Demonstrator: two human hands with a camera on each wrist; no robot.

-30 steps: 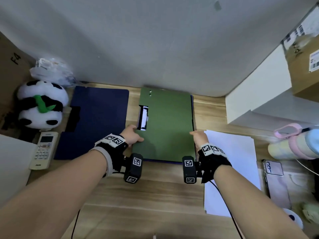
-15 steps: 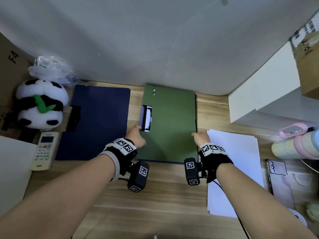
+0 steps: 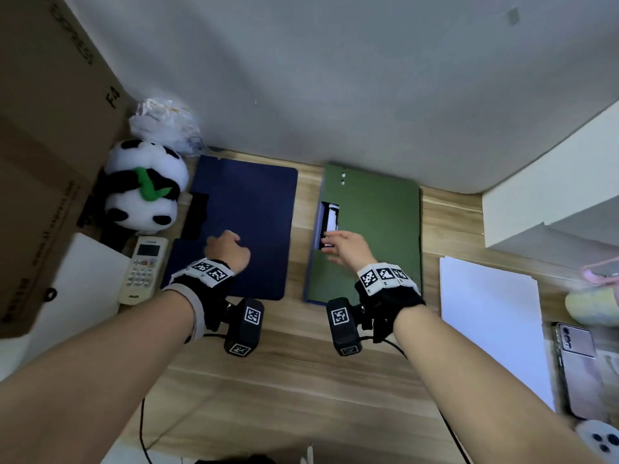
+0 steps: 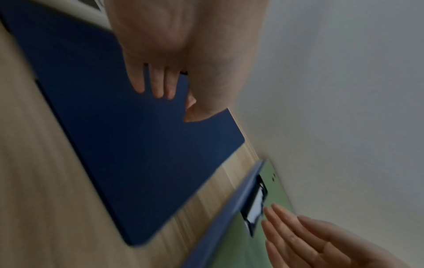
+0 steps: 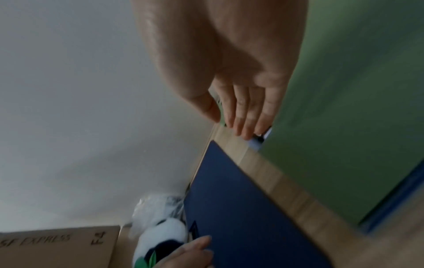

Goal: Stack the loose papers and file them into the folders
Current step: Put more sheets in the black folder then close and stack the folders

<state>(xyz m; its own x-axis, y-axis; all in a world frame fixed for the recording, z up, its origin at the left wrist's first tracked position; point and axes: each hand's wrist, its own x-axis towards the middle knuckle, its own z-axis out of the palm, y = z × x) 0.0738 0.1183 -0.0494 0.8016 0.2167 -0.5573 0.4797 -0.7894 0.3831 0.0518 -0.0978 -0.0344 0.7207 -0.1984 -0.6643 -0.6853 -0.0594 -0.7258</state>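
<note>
— Looking down from the head camera, where are the hands?
— The left hand (image 3: 227, 250) hovers over the near part of the navy folder (image 3: 246, 209), fingers loosely curled and holding nothing. The right hand (image 3: 345, 246) lies over the green folder (image 3: 378, 229), fingers straight, their tips at the white-lined window on its left edge.
— And the papers?
— A white stack of papers (image 3: 489, 316) lies flat on the wooden desk (image 3: 301, 380), well right of the right hand, untouched. A plush panda (image 3: 144, 189) and a remote control (image 3: 142, 269) sit just left of the left hand.
— Left wrist view?
— Blurred. The left hand's fingers (image 4: 158, 85) hang relaxed above the navy folder (image 4: 128, 145); the right hand (image 4: 309, 239) reaches in flat beside the green folder's (image 4: 241, 244) window.
— Right wrist?
— Straight fingers (image 5: 243, 116) extend together over the green folder (image 5: 344, 127), gripping nothing. Whether they touch it I cannot tell. The navy folder (image 5: 241, 208) lies beyond them, with the left hand (image 5: 188, 253) at its far side near the panda (image 5: 160, 234).
</note>
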